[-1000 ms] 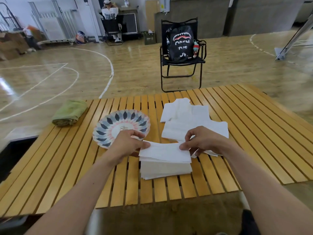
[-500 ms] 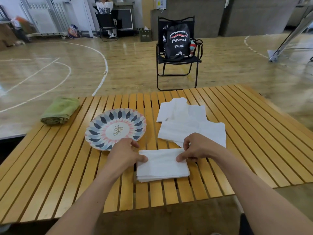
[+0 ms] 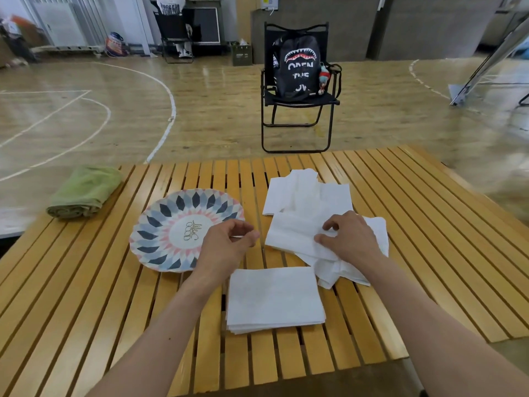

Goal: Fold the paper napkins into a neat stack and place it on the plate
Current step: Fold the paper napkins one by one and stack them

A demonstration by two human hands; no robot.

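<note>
Wooden court floor with white lines fills the far half of my view, a big hall, and a black folding chair carrying a dark backpack stands just beyond the far edge of my tabletop. That tabletop is made of honey-coloured slats with gaps between them, so thin paper can catch or sag at the edges.

A moment ago both my hands were pressing the folded stack flat at the near middle; now they have let it go and it lies alone, squared and tidy, touching neither hand. I judge that one fold is finished and the next begins.

Loose napkins lie in a rumpled pile just beyond the stack, well spread toward the far right. My right hand has moved onto them, fingers curled and pinching the top sheet near its right edge, so its grip is closed on a napkin. My left hand hovers between plate and pile, fingers loosely parted, holding nothing.

Left of the pile sits the patterned plate, bare of napkins, so the placing step is not yet done. A rolled green cloth rests at the far left corner, apart from everything else.
</note>
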